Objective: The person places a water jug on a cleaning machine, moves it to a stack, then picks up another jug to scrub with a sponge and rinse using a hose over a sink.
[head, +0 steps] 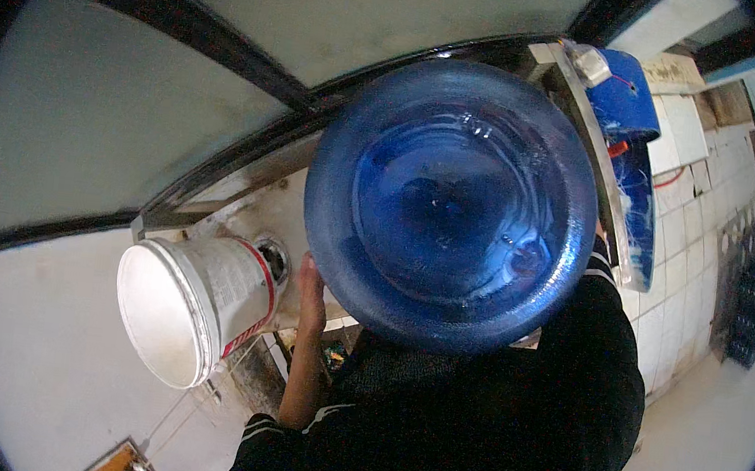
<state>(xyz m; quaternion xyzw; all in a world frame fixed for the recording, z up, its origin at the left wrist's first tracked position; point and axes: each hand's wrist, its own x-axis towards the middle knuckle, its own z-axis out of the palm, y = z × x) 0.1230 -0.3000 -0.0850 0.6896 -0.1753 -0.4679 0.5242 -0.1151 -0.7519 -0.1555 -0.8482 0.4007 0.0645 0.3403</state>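
A large blue plastic water jug is directly before me, its round ribbed base turned up toward my view. My left hand holds the jug's left side, fingers pointing away from me and partly behind it. My right hand is out of view behind the jug; only a sliver of that arm shows past the dark sleeve at the jug's right edge. The jug's neck is hidden beneath its body. Below it lies part of a stained light counter with a round dark opening.
Left of my hand stands a white plastic bucket with a red band. A metal frame and blue plastic containers with loose strands are at the right, by a white-tiled surface. Dark-framed panels border the far side.
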